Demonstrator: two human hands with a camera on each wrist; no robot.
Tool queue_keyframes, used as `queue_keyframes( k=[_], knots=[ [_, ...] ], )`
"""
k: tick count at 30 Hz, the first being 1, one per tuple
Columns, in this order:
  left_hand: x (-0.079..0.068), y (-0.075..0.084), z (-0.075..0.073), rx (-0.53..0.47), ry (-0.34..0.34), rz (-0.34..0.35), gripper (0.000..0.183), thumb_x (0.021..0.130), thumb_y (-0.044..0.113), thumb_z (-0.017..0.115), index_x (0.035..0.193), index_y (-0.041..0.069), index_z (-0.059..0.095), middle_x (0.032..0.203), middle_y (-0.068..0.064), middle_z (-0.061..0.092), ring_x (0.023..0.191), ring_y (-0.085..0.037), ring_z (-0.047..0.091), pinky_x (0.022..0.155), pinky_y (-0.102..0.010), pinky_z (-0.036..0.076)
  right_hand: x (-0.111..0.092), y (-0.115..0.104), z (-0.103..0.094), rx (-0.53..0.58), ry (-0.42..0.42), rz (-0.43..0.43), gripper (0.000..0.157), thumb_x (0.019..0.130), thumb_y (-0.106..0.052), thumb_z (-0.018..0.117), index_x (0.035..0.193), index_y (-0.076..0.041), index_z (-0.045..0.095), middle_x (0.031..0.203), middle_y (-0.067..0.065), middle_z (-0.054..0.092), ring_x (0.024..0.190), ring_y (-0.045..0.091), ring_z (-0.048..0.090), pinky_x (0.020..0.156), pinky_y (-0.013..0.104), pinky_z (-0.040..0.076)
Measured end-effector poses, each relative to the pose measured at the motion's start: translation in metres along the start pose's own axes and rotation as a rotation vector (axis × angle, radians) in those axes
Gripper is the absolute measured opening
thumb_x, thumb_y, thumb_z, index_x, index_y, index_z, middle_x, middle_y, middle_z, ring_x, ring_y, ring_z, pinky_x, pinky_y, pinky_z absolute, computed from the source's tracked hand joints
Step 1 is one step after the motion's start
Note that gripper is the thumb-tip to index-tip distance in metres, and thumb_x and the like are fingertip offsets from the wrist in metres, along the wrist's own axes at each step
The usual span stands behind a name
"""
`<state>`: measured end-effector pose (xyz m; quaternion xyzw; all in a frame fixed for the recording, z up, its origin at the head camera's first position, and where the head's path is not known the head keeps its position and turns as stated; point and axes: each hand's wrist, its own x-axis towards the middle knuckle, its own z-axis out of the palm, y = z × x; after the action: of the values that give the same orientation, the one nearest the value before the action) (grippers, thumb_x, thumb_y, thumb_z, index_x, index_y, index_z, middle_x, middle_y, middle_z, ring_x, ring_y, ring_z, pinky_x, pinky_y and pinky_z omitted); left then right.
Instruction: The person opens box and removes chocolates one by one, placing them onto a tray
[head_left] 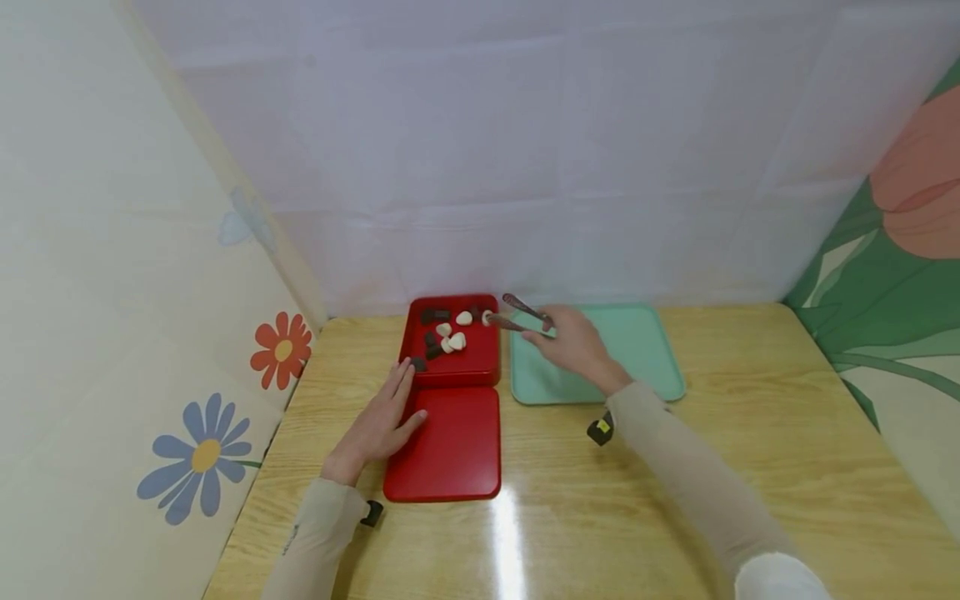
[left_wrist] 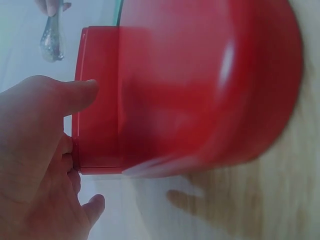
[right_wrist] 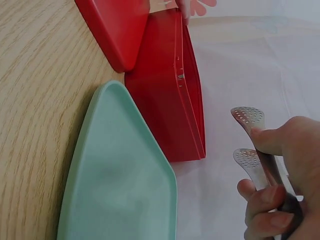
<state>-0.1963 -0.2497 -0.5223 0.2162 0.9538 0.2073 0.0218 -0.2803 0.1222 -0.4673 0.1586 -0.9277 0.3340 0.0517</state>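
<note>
Lower centre of the head view: bare wooden desk with a strip of glare. On it, the near red tray, holding nothing.

Left of centre: left hand lies flat, fingers straight, thumb on the near tray's left edge, fingertips reaching the far red tray. It grips nothing. The left wrist view shows thumb and fingers along the tray's edge, steadying it.

Centre: far red tray touches the near one end to end. It holds small pieces, white and dark, scattered loosely, some touching. One dark piece sits at the lower left rim by the left fingertips.

Just right: green tray, beside the red trays, with nothing in its visible part.

Over the gap between far red and green trays: right hand holds metal tongs, fingers curled round the handles. The right wrist view shows the perforated tips apart. In the head view the tips lie at the far tray's right edge, by a white piece; whether they touch it I cannot tell.

Judgement: to take that piece cleanly, set the tips either side of it, close gently so it does not skid, and keep the left hand pressing so the tray holds.
</note>
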Motion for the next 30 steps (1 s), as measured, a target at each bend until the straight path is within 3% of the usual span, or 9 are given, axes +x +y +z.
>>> queue_keyframes(
  k=[12,22,30],
  knots=[
    [-0.001,0.000,0.002,0.000,0.048,0.036,0.084,0.107,0.026,0.066,0.166,-0.010,0.018,0.177,-0.027,0.014,0.163,-0.050,0.013,0.127,-0.064,0.029,0.006,-0.012,0.010,0.010,-0.024,0.005,0.043,0.101,-0.043,0.074,0.126,-0.008,0.072,0.097,0.004,0.068,0.077,0.020,0.056,0.061,0.034,0.047],
    [0.000,0.001,0.000,-0.001,0.006,0.008,0.086,0.107,0.028,0.065,0.168,-0.008,0.015,0.178,-0.024,0.011,0.165,-0.047,0.008,0.129,-0.061,0.026,0.016,-0.017,0.021,-0.012,-0.080,-0.017,0.039,0.101,-0.041,0.074,0.120,-0.006,0.073,0.092,0.003,0.066,0.068,0.017,0.054,0.053,0.030,0.043],
    [-0.001,0.001,-0.001,0.007,0.021,0.021,0.085,0.107,0.026,0.066,0.167,-0.009,0.017,0.177,-0.026,0.012,0.163,-0.050,0.011,0.128,-0.063,0.028,0.021,-0.023,0.032,-0.026,-0.121,-0.031,0.042,0.102,-0.040,0.073,0.134,-0.012,0.072,0.088,0.002,0.065,0.062,0.012,0.050,0.048,0.025,0.037]
  ],
)
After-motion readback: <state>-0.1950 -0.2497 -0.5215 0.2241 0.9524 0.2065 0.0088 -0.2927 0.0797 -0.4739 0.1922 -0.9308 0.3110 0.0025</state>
